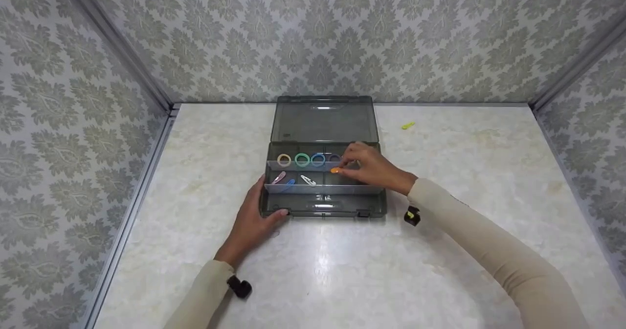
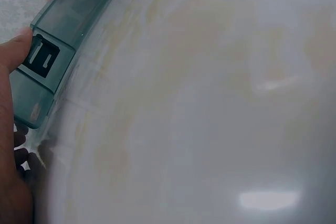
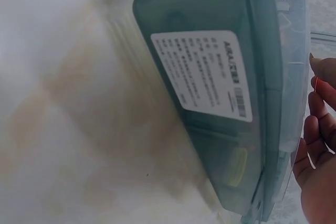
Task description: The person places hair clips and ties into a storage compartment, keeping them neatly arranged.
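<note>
A translucent dark organizer box [image 1: 342, 212] stands with its lid [image 1: 323, 123] raised behind it. My left hand [image 1: 250, 226] holds its front left corner, the thumb on the front rim beside a black latch [image 2: 44, 61]. Over the middle row, my right hand [image 1: 370, 167] pinches an orange hair clip [image 1: 334, 170] between thumb and fingers. That row holds a pink hair clip [image 1: 279, 177], a blue hair clip [image 1: 289, 184] and a white hair clip [image 1: 308, 180]. Behind them, the back row has several ring-shaped hair ties, among them a green one [image 1: 296, 161]; a dark one is partly hidden by my hand.
A yellow hair clip [image 1: 408, 125] lies on the pale marbled table [image 1: 220, 143], right of the lid. Patterned panels [image 1: 318, 35] enclose the back and sides. A white printed label [image 3: 210, 74] is on the box's right side.
</note>
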`<action>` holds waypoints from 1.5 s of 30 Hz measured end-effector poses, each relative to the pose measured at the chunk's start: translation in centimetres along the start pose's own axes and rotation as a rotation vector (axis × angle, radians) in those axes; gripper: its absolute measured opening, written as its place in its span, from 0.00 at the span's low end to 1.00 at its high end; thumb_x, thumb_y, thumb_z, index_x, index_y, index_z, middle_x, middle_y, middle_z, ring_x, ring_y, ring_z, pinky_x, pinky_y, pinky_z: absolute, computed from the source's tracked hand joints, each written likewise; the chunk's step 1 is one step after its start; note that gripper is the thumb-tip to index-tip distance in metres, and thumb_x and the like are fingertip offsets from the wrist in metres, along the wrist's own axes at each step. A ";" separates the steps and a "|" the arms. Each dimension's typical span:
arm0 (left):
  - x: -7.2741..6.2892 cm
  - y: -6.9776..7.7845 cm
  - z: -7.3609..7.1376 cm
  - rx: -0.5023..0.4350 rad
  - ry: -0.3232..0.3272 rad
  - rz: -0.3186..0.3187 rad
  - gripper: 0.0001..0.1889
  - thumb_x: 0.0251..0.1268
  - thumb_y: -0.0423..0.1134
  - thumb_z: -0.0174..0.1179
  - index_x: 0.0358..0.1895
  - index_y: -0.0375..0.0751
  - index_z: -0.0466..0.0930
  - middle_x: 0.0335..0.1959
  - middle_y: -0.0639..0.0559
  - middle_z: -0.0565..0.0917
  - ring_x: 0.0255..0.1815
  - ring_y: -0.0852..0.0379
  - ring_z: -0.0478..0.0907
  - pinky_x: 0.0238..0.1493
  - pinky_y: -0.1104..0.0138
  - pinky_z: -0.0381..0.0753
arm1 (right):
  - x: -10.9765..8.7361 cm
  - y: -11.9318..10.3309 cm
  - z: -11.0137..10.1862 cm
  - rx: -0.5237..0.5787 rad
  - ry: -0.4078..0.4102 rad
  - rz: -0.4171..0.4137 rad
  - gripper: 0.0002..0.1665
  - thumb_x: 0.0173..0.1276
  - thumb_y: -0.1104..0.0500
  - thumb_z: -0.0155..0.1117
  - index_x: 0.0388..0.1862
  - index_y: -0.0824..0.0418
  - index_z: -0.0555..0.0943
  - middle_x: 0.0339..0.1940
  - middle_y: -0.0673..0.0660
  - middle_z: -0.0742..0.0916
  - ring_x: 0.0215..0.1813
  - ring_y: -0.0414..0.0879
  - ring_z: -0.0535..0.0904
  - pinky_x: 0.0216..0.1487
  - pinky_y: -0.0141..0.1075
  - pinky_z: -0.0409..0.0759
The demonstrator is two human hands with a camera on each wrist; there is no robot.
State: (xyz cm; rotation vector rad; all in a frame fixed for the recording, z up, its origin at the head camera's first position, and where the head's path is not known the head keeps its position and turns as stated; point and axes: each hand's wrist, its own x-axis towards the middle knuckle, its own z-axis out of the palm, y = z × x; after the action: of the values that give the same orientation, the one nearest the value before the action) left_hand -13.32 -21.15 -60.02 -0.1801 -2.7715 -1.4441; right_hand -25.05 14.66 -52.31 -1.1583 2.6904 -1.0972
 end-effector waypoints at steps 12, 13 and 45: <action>0.1 0.0 0.0 -0.009 0.001 0.002 0.62 0.64 0.67 0.77 0.93 0.53 0.47 0.89 0.45 0.60 0.90 0.44 0.55 0.87 0.43 0.56 | 1.0 -1.1 0.7 -0.083 -0.050 -0.026 0.09 0.76 0.57 0.79 0.43 0.63 0.93 0.44 0.58 0.86 0.49 0.55 0.79 0.51 0.49 0.82; 0.1 0.0 0.0 -0.009 0.001 0.000 0.62 0.64 0.67 0.77 0.93 0.54 0.47 0.89 0.45 0.60 0.90 0.45 0.55 0.87 0.44 0.56 | 1.1 -1.2 0.7 -0.089 -0.055 -0.032 0.09 0.75 0.57 0.79 0.44 0.62 0.93 0.44 0.58 0.86 0.49 0.55 0.79 0.51 0.50 0.82; 0.0 0.1 0.0 0.008 -0.008 -0.021 0.59 0.68 0.62 0.77 0.93 0.58 0.46 0.89 0.47 0.59 0.90 0.46 0.55 0.88 0.44 0.55 | 3.0 -2.4 2.9 -0.344 -0.064 -0.118 0.11 0.76 0.54 0.78 0.44 0.62 0.95 0.38 0.57 0.87 0.41 0.53 0.76 0.45 0.49 0.79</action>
State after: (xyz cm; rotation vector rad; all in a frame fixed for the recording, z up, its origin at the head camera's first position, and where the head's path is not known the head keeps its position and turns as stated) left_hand -13.34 -21.08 -60.00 -0.1571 -2.7934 -1.4399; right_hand -24.93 9.88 -52.26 -1.3852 2.8676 -0.6051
